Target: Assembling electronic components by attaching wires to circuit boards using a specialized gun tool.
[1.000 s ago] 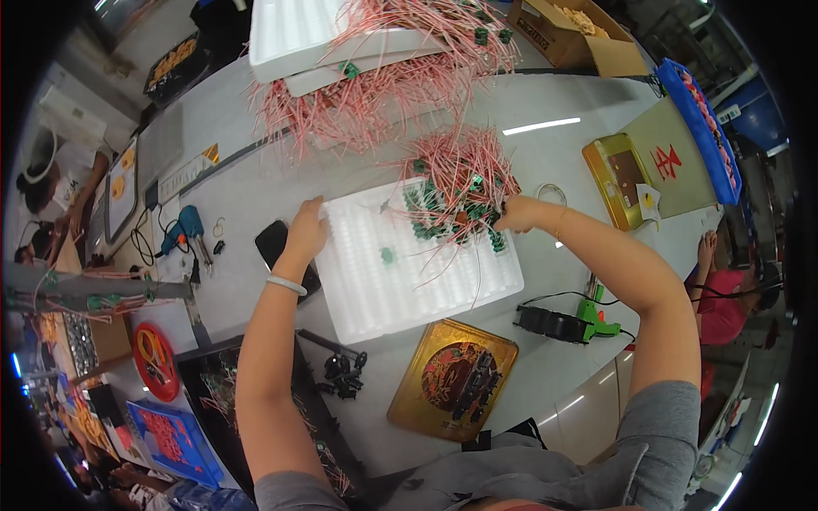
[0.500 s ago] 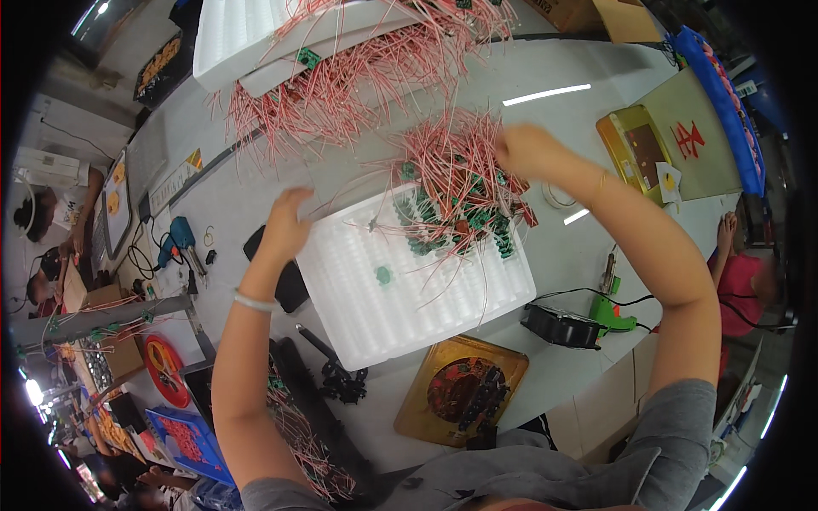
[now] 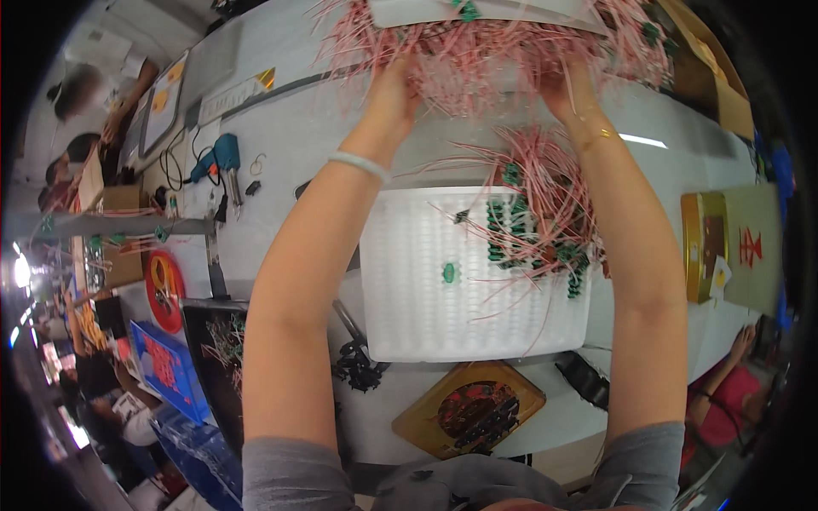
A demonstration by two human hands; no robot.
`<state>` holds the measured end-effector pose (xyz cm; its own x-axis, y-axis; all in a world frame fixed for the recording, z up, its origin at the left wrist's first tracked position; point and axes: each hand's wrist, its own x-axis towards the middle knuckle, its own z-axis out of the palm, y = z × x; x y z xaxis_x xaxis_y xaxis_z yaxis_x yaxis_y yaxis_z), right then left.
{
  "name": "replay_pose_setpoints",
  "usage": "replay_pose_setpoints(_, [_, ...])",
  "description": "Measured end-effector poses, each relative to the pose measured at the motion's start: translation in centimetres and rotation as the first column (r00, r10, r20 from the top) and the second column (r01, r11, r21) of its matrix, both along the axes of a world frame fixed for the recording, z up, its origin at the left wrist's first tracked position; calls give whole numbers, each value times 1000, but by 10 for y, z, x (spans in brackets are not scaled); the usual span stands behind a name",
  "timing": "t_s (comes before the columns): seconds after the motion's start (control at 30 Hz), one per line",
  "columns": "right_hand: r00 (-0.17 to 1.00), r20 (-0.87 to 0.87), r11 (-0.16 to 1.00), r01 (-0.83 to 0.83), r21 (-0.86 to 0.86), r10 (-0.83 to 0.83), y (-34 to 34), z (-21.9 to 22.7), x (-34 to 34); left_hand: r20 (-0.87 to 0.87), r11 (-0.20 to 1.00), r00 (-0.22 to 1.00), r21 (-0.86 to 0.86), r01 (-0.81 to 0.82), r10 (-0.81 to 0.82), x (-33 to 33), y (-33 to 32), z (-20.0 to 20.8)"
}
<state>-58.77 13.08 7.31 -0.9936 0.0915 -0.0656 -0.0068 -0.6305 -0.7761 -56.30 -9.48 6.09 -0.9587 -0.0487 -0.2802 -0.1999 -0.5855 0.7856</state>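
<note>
Both my arms stretch to the far side of the table. My left hand and my right hand reach into a dense fringe of pink and white wires hanging from a white foam tray at the top edge. Wires and blur hide the fingers of both hands. Nearer to me, between my forearms, lies another white foam tray. On its right part rests a tangled bunch of pink wires with small green circuit boards. A single green board sits apart on the tray.
A gold tin lid with black parts lies at the near edge. At the left are a teal glue gun or similar corded tool, a red round tray and a blue bin. An open gold tin stands right. Other people sit nearby.
Both my hands have moved from beside the near foam tray to the far wires. My view has shifted, so the near tray looks straighter and farther right.
</note>
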Motion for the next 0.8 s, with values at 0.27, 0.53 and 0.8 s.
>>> replay_pose_setpoints(0.27, [988,153,998,-7,-57,16,34,-25,-52,-52,999,999,-40,-18,16,-25,8,7])
replay_pose_setpoints(0.53, [753,-201,569,-619,-542,627,32,-30,-68,33,980,992,-154,123,-120,-64,-1,4])
replay_pose_setpoints(0.8, [851,-26,825,-516,-229,525,39,-12,-42,34,989,989,36,142,-144,-63,-30,-34])
